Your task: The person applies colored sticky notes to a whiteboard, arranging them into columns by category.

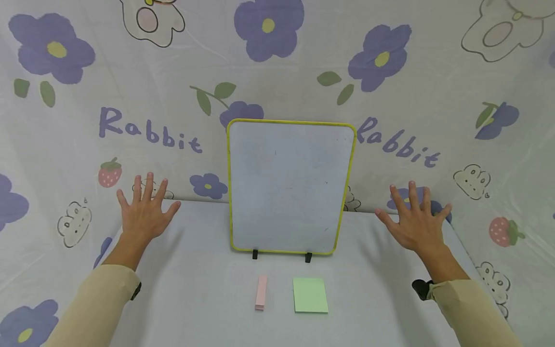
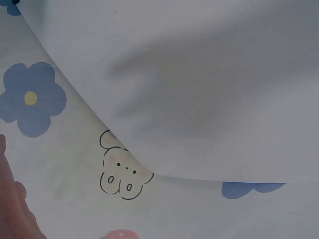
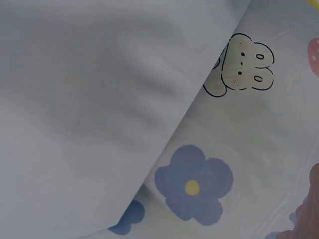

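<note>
Both hands hover over the far side corners of a white table, fingers spread and nothing held. In the head view my left hand (image 1: 146,214) is left of a yellow-framed whiteboard (image 1: 289,188), and my right hand (image 1: 417,222) is right of it. The board stands upright on two small black feet (image 1: 308,257). In front of it lie a narrow pink sticky-note pad (image 1: 261,292) and a square light-green sticky-note pad (image 1: 310,295). Each wrist view catches just an edge of its hand, the left one (image 2: 17,204) at lower left and the right one (image 3: 306,214) at lower right.
A white tabletop (image 1: 195,289) carries the board and pads, with hand shadows falling on it. Behind and around the table hangs a pale curtain (image 1: 295,91) printed with purple flowers, rabbits and strawberries. The table's edge (image 2: 79,94) shows in the left wrist view.
</note>
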Motion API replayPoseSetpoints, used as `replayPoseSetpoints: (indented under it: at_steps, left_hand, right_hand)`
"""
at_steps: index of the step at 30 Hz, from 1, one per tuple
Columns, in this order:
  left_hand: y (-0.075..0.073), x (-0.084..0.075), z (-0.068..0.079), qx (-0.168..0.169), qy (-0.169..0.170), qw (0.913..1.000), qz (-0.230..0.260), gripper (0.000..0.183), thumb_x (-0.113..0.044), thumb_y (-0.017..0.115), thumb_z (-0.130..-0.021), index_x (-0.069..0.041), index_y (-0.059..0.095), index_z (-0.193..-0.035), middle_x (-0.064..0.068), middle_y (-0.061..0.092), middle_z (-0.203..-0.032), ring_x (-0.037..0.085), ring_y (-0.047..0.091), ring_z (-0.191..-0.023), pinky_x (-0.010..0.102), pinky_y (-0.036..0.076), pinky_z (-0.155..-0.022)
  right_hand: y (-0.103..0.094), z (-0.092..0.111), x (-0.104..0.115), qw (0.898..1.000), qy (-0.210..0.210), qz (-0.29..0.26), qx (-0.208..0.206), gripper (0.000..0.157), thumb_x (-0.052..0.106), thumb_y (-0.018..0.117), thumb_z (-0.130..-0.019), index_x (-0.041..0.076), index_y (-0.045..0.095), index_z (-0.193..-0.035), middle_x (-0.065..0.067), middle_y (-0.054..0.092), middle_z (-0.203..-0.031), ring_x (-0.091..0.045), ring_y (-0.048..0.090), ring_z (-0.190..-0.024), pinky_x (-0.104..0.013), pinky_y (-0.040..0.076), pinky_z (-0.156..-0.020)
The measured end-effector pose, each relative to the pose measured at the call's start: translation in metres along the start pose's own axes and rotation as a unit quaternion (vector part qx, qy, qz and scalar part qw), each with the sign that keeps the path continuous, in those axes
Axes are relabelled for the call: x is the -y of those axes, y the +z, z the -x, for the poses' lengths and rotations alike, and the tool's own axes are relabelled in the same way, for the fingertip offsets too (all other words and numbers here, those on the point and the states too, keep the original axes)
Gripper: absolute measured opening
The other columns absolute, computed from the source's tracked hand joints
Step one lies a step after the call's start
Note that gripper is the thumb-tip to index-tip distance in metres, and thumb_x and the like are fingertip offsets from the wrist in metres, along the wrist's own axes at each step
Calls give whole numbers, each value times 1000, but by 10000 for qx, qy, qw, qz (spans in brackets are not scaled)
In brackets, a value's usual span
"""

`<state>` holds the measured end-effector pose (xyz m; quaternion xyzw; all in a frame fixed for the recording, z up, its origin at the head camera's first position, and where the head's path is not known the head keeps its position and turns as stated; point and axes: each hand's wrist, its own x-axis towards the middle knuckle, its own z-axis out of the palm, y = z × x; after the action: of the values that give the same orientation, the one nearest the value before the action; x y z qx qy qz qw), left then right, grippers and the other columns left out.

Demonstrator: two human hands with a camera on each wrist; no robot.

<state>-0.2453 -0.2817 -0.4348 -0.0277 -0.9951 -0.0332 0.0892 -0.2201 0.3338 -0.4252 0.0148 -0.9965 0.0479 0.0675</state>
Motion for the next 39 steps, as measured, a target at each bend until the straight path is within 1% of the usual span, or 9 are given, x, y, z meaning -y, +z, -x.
replayPoseSetpoints:
  at_steps: [6,9,17,22,26,31,34,36,39]
  left_hand:
    - [1,1,0,31,26,10000,-72,75,-55,39,-100,-9,25,-157,23,5,-164,44,-6,-149,74,-9,-108]
    - [2,2,0,70,45,9999,-141,75,-56,40,-100,-9,26,-157,23,6,-164,45,-4,-149,75,-6,-108]
    - [6,0,1,83,144,9997,-198,75,-56,41,-99,-10,27,-157,23,6,-164,45,-2,-149,73,-9,-108]
    - [3,-10,3,26,348,9992,-201,75,-55,43,-99,-12,27,-157,20,7,-165,41,-4,-151,71,-10,-109]
    - [1,-20,2,-103,541,9983,-207,74,-55,43,-99,-13,27,-158,19,6,-165,38,-7,-151,71,-9,-110]
    - [-2,-32,3,-314,796,9960,-264,74,-56,45,-98,-15,29,-158,16,7,-166,38,-1,-152,71,-7,-111]
    - [-2,-38,4,-376,939,9943,-343,74,-57,44,-98,-16,29,-158,14,7,-166,36,-1,-152,71,-2,-111]
    - [-2,-42,6,-416,1025,9933,-322,74,-57,45,-98,-16,30,-158,14,7,-166,35,-2,-152,70,-1,-112]
    - [-1,-46,9,-608,1189,9907,-260,74,-56,48,-97,-15,32,-157,13,11,-166,35,1,-152,70,2,-112]
  right_hand:
    - [0,1,1,10000,-43,-48,-13,87,73,31,-95,18,16,-161,-26,1,-163,-54,-4,-146,-83,-16,-92]
    - [0,1,1,10000,-72,-41,-1,86,72,32,-95,19,15,-161,-25,0,-163,-54,-5,-146,-83,-16,-92]
    - [0,2,2,9999,-80,73,33,86,72,31,-95,20,14,-161,-24,-1,-164,-54,-8,-146,-83,-17,-93]
    - [0,2,4,9998,-119,134,14,86,73,32,-95,20,16,-161,-23,-1,-164,-53,-7,-146,-83,-16,-93]
    - [0,3,8,9998,-132,174,-8,86,73,32,-94,20,18,-160,-24,1,-164,-54,-7,-146,-83,-15,-94]
    - [-1,4,16,9997,-163,188,-39,86,73,33,-94,20,19,-160,-24,4,-164,-54,-4,-146,-82,-15,-96]
    - [-2,6,21,9994,-243,231,-77,85,73,33,-94,20,19,-160,-23,4,-164,-54,-2,-146,-81,-15,-97]
    - [-3,7,25,9990,-330,269,-122,85,72,34,-95,21,17,-160,-23,4,-164,-53,-1,-147,-80,-15,-98]
    - [-6,9,29,9983,-457,289,-211,85,71,35,-95,22,13,-161,-21,3,-165,-52,2,-147,-79,-14,-100]
